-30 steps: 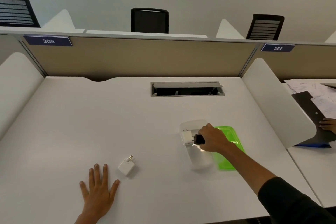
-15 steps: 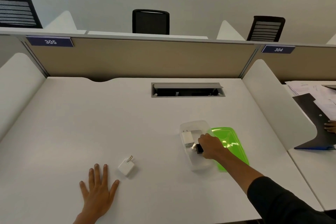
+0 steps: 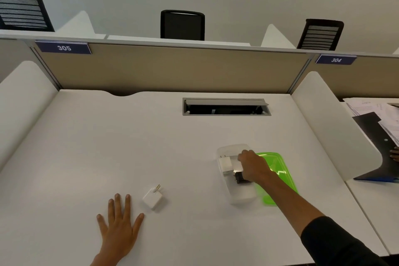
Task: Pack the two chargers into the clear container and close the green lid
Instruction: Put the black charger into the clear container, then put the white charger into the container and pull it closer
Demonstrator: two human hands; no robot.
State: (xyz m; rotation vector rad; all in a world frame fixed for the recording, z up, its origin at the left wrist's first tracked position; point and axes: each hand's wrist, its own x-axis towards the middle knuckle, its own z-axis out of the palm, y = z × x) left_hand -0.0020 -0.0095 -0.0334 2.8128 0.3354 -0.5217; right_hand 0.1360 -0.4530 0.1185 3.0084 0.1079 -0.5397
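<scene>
The clear container (image 3: 241, 195) sits on the white desk, right of centre, with the green lid (image 3: 280, 176) lying flat against its right side. A white charger (image 3: 224, 163) lies inside the container at its far left end. My right hand (image 3: 253, 167) reaches over the container, fingers closed on a small black charger (image 3: 239, 177) held low inside it, beside the white one. Another white charger (image 3: 152, 197) with its prongs pointing up-right lies on the desk to the left. My left hand (image 3: 119, 224) rests flat, fingers spread, just left of that charger.
A cable slot (image 3: 225, 107) is cut into the desk behind the container. Beige partition panels and curved white side dividers (image 3: 336, 127) border the desk. On the neighbouring desk at the right lie papers, a dark folder (image 3: 371, 134) and another person's hand.
My right hand has carried the black charger from above the container's rim down into it, next to the white charger. My left hand and the loose white charger have stayed put.
</scene>
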